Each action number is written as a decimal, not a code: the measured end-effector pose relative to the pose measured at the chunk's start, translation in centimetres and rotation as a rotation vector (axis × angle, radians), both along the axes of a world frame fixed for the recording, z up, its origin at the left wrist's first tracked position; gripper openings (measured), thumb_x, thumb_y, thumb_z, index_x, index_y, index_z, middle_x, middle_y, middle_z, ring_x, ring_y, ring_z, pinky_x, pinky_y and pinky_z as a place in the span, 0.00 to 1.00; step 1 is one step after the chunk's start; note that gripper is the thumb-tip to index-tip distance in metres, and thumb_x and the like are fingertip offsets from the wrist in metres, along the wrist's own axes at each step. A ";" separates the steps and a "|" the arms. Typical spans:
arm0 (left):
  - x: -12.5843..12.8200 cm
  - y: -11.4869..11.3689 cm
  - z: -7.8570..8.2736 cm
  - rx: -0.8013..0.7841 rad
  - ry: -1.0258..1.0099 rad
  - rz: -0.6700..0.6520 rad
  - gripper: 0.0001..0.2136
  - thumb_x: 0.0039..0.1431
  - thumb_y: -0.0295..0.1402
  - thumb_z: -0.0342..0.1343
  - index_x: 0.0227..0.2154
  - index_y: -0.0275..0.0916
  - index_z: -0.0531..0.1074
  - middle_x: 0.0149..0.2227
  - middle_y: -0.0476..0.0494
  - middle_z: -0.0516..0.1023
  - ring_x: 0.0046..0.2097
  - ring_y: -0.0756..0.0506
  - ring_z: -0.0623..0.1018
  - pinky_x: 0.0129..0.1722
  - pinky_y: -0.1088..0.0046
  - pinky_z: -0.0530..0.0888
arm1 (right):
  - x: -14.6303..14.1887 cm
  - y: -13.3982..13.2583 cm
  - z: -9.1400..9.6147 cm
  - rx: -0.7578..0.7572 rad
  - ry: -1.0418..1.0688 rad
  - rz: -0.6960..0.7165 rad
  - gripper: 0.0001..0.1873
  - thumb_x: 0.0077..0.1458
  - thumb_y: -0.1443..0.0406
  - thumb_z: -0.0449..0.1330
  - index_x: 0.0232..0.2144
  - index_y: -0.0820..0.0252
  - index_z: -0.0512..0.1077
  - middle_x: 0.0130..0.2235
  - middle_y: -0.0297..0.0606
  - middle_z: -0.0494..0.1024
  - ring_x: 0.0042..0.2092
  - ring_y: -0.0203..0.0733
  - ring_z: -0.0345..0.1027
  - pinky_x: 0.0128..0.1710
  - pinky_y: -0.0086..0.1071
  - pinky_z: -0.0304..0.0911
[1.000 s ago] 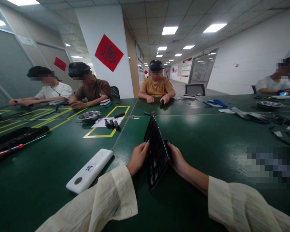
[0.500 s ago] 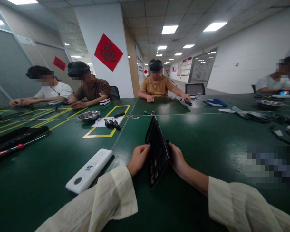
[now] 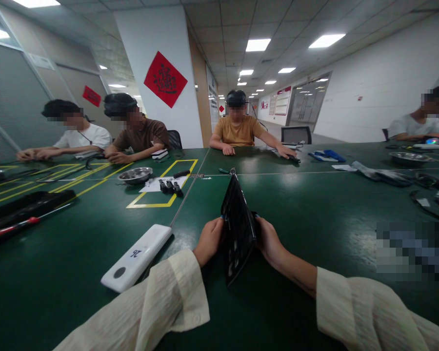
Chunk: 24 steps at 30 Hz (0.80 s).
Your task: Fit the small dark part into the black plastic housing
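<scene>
Between my two hands a flat black case (image 3: 239,234) stands upright on its edge, seen nearly side-on. Pale small shapes show on its left face, too dark to make out, and a small metal ring (image 3: 232,170) shows at its far top end. My left hand (image 3: 209,239) is closed on the left side, its fingertips hidden by the case. On the right side, my right hand (image 3: 270,241) grips it with the thumb up and the other fingers out of sight. A white power bank (image 3: 139,258) marked 26 lies left of my left forearm.
Ahead left are a metal bowl (image 3: 135,175), black clips (image 3: 171,187) on white paper, and a small green-handled tool (image 3: 225,171). A red screwdriver (image 3: 12,230) and black tray (image 3: 40,204) lie left. Co-workers sit around the green table (image 3: 296,204); bags and cables lie right.
My hands and the black case stay almost in place. Across the table, a co-worker's hand has slid a little to the right with a dark object.
</scene>
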<state>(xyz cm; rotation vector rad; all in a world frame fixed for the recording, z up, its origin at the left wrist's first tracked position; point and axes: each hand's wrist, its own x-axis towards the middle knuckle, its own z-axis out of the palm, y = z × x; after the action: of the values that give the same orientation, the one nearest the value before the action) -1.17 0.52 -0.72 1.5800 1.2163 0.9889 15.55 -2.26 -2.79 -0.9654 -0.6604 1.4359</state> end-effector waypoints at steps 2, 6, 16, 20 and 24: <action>0.0 0.0 -0.1 -0.003 -0.001 -0.005 0.21 0.51 0.52 0.42 0.19 0.38 0.59 0.17 0.53 0.58 0.20 0.53 0.58 0.19 0.77 0.55 | 0.0 -0.1 0.2 -0.004 -0.006 0.010 0.14 0.45 0.53 0.58 0.28 0.57 0.68 0.21 0.30 0.68 0.22 0.36 0.60 0.19 0.27 0.53; 0.0 0.0 -0.1 -0.032 0.005 -0.009 0.23 0.49 0.55 0.42 0.18 0.38 0.58 0.16 0.54 0.56 0.19 0.53 0.57 0.18 0.76 0.52 | -0.2 -0.3 0.7 -0.011 -0.014 0.002 0.14 0.45 0.53 0.57 0.26 0.58 0.67 0.21 0.31 0.68 0.21 0.36 0.59 0.18 0.27 0.51; -0.1 0.1 0.1 -0.062 0.088 0.024 0.24 0.46 0.56 0.43 0.13 0.39 0.54 0.13 0.54 0.53 0.17 0.54 0.55 0.17 0.76 0.49 | -0.2 0.0 0.0 0.026 -0.014 -0.025 0.13 0.45 0.54 0.58 0.26 0.58 0.67 0.20 0.30 0.67 0.21 0.36 0.60 0.17 0.26 0.50; -0.1 0.2 0.0 -0.065 0.113 0.037 0.25 0.45 0.58 0.44 0.12 0.39 0.52 0.12 0.54 0.51 0.16 0.55 0.53 0.17 0.76 0.47 | -0.1 -0.1 0.1 0.018 -0.013 -0.001 0.13 0.45 0.54 0.58 0.27 0.58 0.67 0.20 0.30 0.68 0.22 0.36 0.60 0.18 0.27 0.51; -0.1 0.2 0.3 -0.066 0.082 0.038 0.28 0.43 0.62 0.43 0.12 0.38 0.53 0.13 0.54 0.51 0.17 0.55 0.52 0.17 0.77 0.48 | -0.2 -0.5 0.9 0.007 -0.025 0.012 0.13 0.45 0.53 0.58 0.27 0.57 0.67 0.20 0.30 0.68 0.22 0.35 0.60 0.18 0.26 0.49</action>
<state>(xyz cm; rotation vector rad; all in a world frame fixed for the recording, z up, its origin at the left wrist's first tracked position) -1.23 0.69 -0.42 1.5638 1.3266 0.9065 15.33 -2.80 -1.85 -0.9769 -0.6902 1.4329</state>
